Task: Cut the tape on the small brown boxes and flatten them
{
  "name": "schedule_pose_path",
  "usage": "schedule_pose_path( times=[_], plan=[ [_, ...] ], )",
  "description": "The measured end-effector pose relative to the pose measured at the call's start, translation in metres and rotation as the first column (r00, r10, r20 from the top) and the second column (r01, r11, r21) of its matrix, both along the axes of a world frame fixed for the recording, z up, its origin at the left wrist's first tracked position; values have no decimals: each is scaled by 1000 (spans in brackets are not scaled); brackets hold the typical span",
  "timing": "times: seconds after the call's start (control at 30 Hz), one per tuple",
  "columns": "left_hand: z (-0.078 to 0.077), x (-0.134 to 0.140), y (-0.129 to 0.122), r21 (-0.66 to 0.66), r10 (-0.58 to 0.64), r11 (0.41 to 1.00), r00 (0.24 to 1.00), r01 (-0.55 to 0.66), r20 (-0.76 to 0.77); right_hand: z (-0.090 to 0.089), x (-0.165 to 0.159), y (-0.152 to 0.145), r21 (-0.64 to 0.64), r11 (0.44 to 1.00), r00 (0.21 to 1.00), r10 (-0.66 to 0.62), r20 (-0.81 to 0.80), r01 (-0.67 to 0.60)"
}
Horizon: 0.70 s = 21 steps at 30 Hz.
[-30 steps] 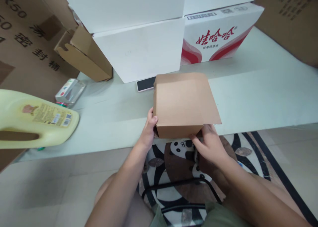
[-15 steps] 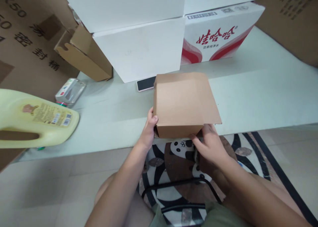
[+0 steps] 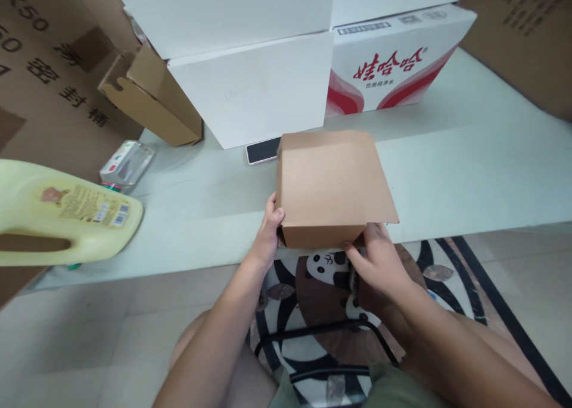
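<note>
A small brown cardboard box [image 3: 330,178] lies at the front edge of the table, its lid panel down over the top and jutting out past the right side. My left hand [image 3: 269,229] grips the box's left front corner, thumb against the side. At the front right corner, my right hand [image 3: 375,253] holds the box from below the jutting panel, with its thumb on the front wall and the other fingers partly hidden under the cardboard. Behind the box's left back corner lies a phone [image 3: 263,151], partly covered by it.
White cartons [image 3: 254,92] and a red-printed white carton [image 3: 388,68] stand at the back. On the left are a yellow jug [image 3: 89,211], a clear bottle [image 3: 131,165], an open brown carton [image 3: 165,98] and a large printed box [image 3: 49,92]. A panda-patterned mat [image 3: 326,301] covers the floor below.
</note>
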<state>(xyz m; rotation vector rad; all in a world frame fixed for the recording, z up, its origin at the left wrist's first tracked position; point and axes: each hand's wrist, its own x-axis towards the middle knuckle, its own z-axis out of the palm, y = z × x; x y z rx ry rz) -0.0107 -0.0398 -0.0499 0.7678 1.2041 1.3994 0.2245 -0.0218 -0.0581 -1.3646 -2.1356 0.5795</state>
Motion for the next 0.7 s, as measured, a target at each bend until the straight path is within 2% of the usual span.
schedule_pose_path(
  times=[0.7],
  plan=[
    [-2,-1,0,15,0,1000,1000,0,0,-2,0,-1,10,1000,1000,-23,-8,23]
  ],
)
